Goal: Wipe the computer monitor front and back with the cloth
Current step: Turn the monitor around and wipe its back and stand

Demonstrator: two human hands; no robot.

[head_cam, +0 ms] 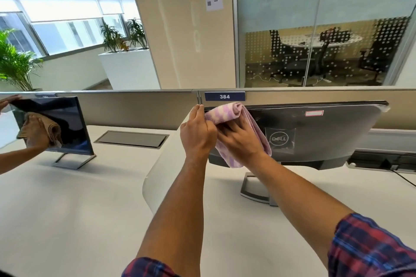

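Note:
A black Dell monitor (315, 132) stands on the white desk (90, 209) with its back facing me and plastic film still on it. My left hand (198, 132) holds the monitor's left edge, fingers pointing up and thumb toward the cloth. My right hand (240, 141) presses a pink-and-white checked cloth (227, 111) against the left part of the monitor's back. The cloth is folded over my fingers and hangs down past my wrist. The screen side is hidden from me.
Another person's hands (36, 135) wipe a second monitor (67, 123) with a brown cloth at the far left. A beige partition with the label 384 (224, 96) runs behind both. There is a cable hatch (131, 139) in the desk, and a cable tray (382, 161) on the right.

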